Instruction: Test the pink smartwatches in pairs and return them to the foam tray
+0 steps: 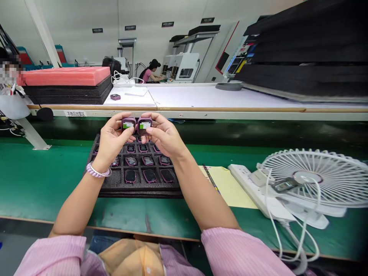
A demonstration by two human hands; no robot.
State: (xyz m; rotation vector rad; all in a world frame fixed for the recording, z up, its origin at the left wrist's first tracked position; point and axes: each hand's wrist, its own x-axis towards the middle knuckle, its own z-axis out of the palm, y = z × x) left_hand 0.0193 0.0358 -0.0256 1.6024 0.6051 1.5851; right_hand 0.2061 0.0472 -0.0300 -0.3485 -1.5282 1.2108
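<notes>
Two purple-framed square watch cases, the left one (pixel 128 120) and the right one (pixel 145 131), were held upright side by side, just beside each other, at the fingertips of a worker in pink sleeves. Both screens glowed alike from where I stood: dark glass, a pale panel and a patch of green, the lettering too small to read. The left hand (pixel 110 142) pinched its case between thumb and bent fingers, the gap no wider than the case; the right hand (pixel 166 138) gripped its own the same way. Below the fingers lay a black foam tray (pixel 115 186), its compartments holding more purple cases (pixel 149 176), the nearest row dark-screened. Right of the fingers, on the green bench, were a yellow sheet (pixel 237 189), a white power strip (pixel 244 178) and a white fan (pixel 339 180). Beyond the fingertips ran a white shelf (pixel 189 96), with a seated co-worker (pixel 148 73) behind it.
</notes>
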